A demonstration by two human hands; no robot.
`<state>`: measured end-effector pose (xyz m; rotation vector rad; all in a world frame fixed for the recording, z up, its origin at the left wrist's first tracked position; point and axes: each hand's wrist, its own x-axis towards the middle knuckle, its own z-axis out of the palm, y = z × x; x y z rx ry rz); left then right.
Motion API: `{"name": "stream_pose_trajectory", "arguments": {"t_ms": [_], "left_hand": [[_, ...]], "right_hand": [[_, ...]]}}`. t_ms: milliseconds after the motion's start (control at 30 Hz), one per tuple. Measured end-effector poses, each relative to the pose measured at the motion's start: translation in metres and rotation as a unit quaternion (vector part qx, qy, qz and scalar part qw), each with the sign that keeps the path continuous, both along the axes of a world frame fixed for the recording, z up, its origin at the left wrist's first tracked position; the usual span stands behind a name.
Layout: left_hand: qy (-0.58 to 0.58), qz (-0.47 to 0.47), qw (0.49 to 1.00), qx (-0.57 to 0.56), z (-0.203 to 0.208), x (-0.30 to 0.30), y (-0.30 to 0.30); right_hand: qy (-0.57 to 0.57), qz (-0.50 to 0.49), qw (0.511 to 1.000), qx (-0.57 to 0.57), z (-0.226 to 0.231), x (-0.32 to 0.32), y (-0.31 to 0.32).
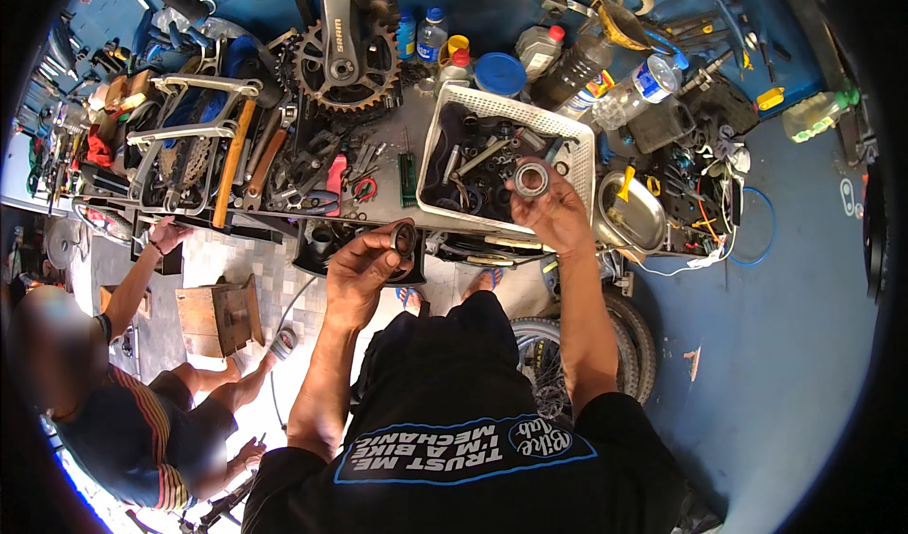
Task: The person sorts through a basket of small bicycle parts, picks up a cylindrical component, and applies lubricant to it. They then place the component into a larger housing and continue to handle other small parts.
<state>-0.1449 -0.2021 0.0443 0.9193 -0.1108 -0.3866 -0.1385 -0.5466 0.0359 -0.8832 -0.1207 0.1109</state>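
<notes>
In my left hand (pixel 359 277) a dark metal ring (pixel 403 241), which looks like a bearing, is pinched between thumb and fingers in front of the bench edge. My right hand (pixel 556 214) holds up a shiny round bearing (pixel 532 180), its open centre facing me. That hand is over the near right part of a white perforated plastic basket (pixel 445 108). Inside the basket lie dark metal parts, bolts and small tubes. Below my left hand, an open drawer (pixel 320 262) with small parts is partly hidden by the hand.
A crankset with a toothed chainring (pixel 346 66) stands behind the bench. Left of it lie a hammer with a wooden handle (pixel 235 163) and many tools. A metal tray (pixel 636 214) sits right of the basket. Another person (pixel 142 411) is at lower left, beside a wooden stool (pixel 218 318).
</notes>
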Motion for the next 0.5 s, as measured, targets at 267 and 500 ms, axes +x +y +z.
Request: {"name": "stream_pose_trajectory", "arguments": {"t_ms": [267, 500], "left_hand": [[-0.086, -0.012, 0.996, 0.034, 0.028, 0.01, -0.016], [-0.275, 0.037, 0.934, 0.226, 0.08, 0.013, -0.046]], "right_hand": [[-0.013, 0.065, 0.997, 0.049, 0.012, -0.011, 0.03], [-0.019, 0.085, 0.995, 0.049, 0.003, -0.005, 0.052]]}}
